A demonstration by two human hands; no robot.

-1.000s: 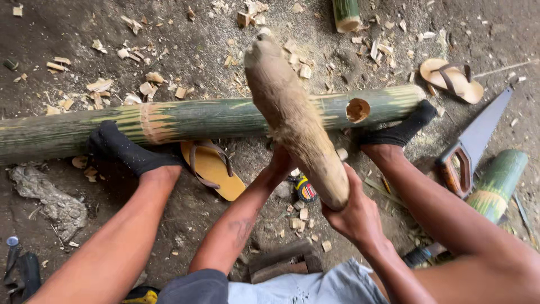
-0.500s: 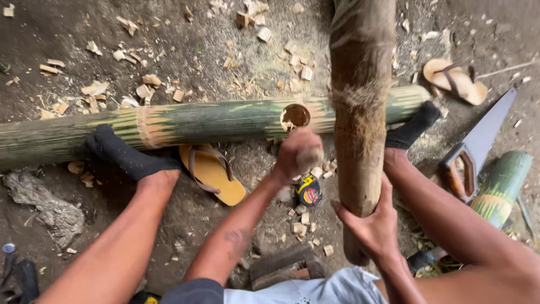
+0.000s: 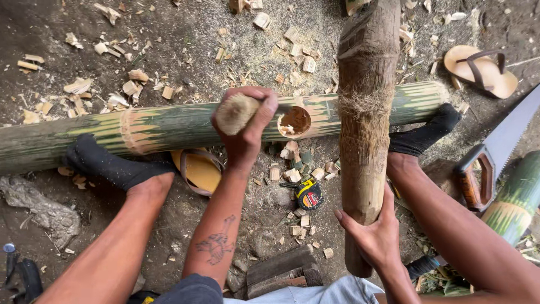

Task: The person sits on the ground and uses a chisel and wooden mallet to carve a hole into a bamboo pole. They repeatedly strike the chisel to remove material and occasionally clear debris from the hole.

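Far left, on the dirt floor (image 3: pixel 185 50), a grey rag (image 3: pixel 39 208) lies near our left foot in a black sock (image 3: pixel 112 166), which presses on the green bamboo pole (image 3: pixel 169 126) lying across the ground. Wood chips (image 3: pixel 129 87) are scattered beyond it. A sandal (image 3: pixel 199 169) sits just under the pole, beside that foot.

Our left hand (image 3: pixel 244 126) is closed around a short round wooden handle (image 3: pixel 233 112), held over the pole just left of the round hole (image 3: pixel 294 121) cut in its upper wall. We cannot tell what tool head the handle carries. A tape measure (image 3: pixel 308 194) lies on the floor below the hole, among offcuts.

Our right hand (image 3: pixel 374 236) grips the lower end of a thick brown post (image 3: pixel 365 112), which crosses over the pole right of the hole; its tip is out of view. The right foot (image 3: pixel 424 135) steadies the pole's end. A handsaw (image 3: pixel 495 157), a second sandal (image 3: pixel 481 67) and another bamboo piece (image 3: pixel 517 197) lie far right.

We judge the step to be fitting the post to the hole. Next calls for aligning the post's end squarely with the opening, both feet keeping the pole from rolling.
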